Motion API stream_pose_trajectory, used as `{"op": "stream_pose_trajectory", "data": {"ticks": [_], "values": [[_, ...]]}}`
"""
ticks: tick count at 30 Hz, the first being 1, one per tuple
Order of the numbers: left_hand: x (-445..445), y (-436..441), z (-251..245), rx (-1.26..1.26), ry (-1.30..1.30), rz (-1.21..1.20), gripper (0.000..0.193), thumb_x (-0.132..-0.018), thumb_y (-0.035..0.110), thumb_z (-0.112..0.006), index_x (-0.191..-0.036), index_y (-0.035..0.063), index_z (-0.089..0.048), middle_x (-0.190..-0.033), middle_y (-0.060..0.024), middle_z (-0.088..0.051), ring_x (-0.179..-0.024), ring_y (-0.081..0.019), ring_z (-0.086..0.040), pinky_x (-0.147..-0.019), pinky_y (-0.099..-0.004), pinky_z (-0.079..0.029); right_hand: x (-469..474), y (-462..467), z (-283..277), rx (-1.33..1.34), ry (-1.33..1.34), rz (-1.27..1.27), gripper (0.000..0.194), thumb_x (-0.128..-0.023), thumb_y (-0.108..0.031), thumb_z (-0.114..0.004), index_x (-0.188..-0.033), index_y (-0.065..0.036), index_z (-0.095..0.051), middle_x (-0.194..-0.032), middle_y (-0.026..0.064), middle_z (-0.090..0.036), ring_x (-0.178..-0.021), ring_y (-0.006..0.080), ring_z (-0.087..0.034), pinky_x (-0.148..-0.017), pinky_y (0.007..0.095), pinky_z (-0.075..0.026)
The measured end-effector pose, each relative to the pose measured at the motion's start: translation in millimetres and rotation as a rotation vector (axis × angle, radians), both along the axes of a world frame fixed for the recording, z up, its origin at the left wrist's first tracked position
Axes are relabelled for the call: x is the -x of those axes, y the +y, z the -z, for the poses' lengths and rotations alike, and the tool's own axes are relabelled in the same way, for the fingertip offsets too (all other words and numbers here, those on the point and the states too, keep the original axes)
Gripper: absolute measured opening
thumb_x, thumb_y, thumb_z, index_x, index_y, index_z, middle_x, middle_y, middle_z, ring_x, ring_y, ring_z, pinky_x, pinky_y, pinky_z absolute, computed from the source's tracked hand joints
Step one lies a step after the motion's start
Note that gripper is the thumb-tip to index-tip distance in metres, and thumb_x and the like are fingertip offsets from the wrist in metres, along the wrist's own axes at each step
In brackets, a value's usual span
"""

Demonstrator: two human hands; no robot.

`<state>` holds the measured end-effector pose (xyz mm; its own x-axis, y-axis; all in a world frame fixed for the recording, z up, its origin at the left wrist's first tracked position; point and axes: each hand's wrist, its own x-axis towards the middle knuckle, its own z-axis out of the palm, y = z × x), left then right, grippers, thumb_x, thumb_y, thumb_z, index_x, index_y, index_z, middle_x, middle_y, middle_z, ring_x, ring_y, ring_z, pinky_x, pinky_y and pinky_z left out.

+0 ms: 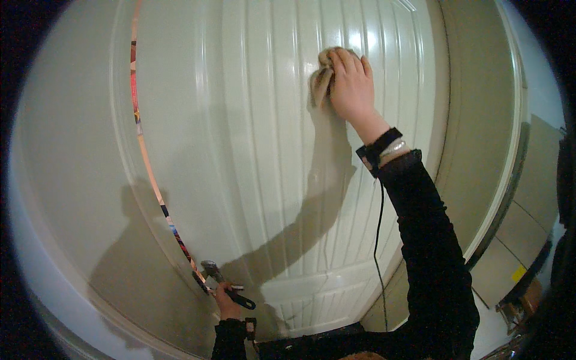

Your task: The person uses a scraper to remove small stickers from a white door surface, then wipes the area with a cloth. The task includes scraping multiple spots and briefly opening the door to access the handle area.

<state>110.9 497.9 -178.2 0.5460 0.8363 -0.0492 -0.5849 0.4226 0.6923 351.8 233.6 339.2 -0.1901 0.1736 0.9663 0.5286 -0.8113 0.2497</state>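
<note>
A white door panel [288, 157] with vertical grooves fills the middle of the head view. High on it, my right hand [353, 87] presses a bunched beige-brown cloth [321, 83] flat against the grooved surface. My left hand [227, 301] is low, beside the panel's left part, gripping a tool with a black handle [242, 299] and a metallic end [210, 267]; its exact kind cannot be told. A narrow, multicoloured strip [148, 157] runs down the left, and its lower end reaches my left hand.
A pale door frame [477, 126] stands at the right, with a black cable [377, 243] hanging below my right wrist. Farther right are floor tiles [499, 265], a yellow piece [519, 273] and a brown wooden object [510, 315]. Shadows fall across the panel.
</note>
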Motion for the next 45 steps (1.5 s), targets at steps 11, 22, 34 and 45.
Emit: {"op": "stream_pose_trajectory", "data": {"ticks": [11,22,34,45], "values": [[-2.8,5.6,2.1,-0.010,0.049,0.045,0.025,-0.088,0.022,-0.058,-0.071,0.0148,-0.041,-0.078,0.0005,-0.041,-0.069,-0.0157,-0.040,-0.069,-0.0338,-0.036,2.8,-4.5,30.7,0.141,0.155,-0.122,0.055,-0.085,-0.002,-0.055,-0.139,-0.004,-0.046,-0.144,0.0155,-0.042,-0.136,0.0339,-0.039,-0.116,0.0486,-0.027],[-4.1,12.4,19.5,0.082,-0.205,0.198,0.021,-0.089,0.024,-0.059,-0.075,0.0145,-0.045,-0.076,0.0017,-0.042,-0.071,-0.0145,-0.041,-0.068,-0.0333,-0.037,-5.1,61.3,16.8,0.250,-0.189,-0.422,0.061,-0.083,-0.012,-0.067,-0.137,0.001,-0.043,-0.142,0.0227,-0.044,-0.135,0.0391,-0.039,-0.114,0.0479,-0.031],[4.7,6.9,-3.4,-0.087,0.035,0.174,0.018,-0.092,0.027,-0.056,-0.087,0.0092,-0.056,-0.089,-0.0009,-0.051,-0.089,-0.0170,-0.054,-0.080,-0.0332,-0.046,70.3,20.9,367.9,1.176,0.521,-0.672,0.032,-0.085,-0.025,-0.059,-0.113,-0.010,-0.065,-0.106,0.0113,-0.065,-0.093,0.0305,-0.063,-0.078,0.0412,-0.052],[24.0,7.6,-5.9,-0.632,0.379,0.317,0.034,-0.103,0.032,-0.046,-0.122,0.0063,-0.057,-0.110,-0.0075,-0.062,-0.100,-0.0163,-0.056,-0.090,-0.0309,-0.046,180.2,131.7,467.0,0.919,1.578,-0.706,0.066,-0.077,-0.042,-0.071,-0.127,-0.007,-0.048,-0.111,0.0198,-0.065,-0.099,0.0429,-0.063,-0.082,0.0491,-0.052]]}}
